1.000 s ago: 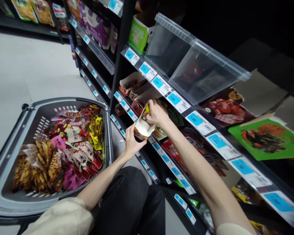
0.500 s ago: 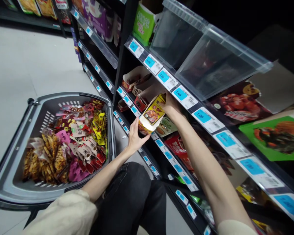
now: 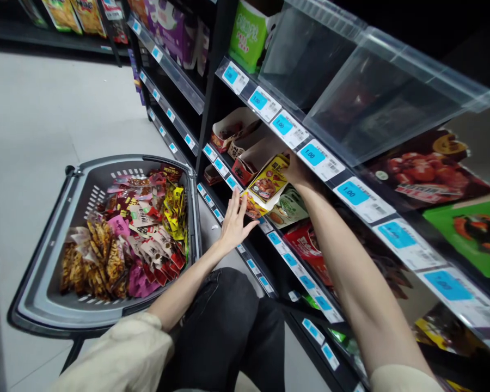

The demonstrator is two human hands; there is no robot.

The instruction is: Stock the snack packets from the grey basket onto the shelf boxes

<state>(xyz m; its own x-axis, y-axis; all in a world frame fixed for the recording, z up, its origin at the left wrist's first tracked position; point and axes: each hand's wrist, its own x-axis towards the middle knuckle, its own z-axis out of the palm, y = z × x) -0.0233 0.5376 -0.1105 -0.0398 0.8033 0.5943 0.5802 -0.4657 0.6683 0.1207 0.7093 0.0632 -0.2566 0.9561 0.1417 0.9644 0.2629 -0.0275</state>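
Note:
A yellow snack display box with a food picture on its flap sits tilted at the front of the middle shelf. My right hand reaches in behind the box's top edge and grips it; the fingertips are hidden under the shelf rail. My left hand is flat with fingers spread, pressing against the box's lower front. A green snack box stands just to the right of it on the same shelf.
A grey shopping basket full of several snack packets stands on the floor at the left. Blue price tags line the shelf rails. Clear plastic bins hang above. Open cardboard boxes sit further along the shelf. My dark-trousered knee is below.
The yellow box has gone further into the shelf and up to the right. My left hand has let go of its underside and flattened against its front; my right hand reaches deeper.

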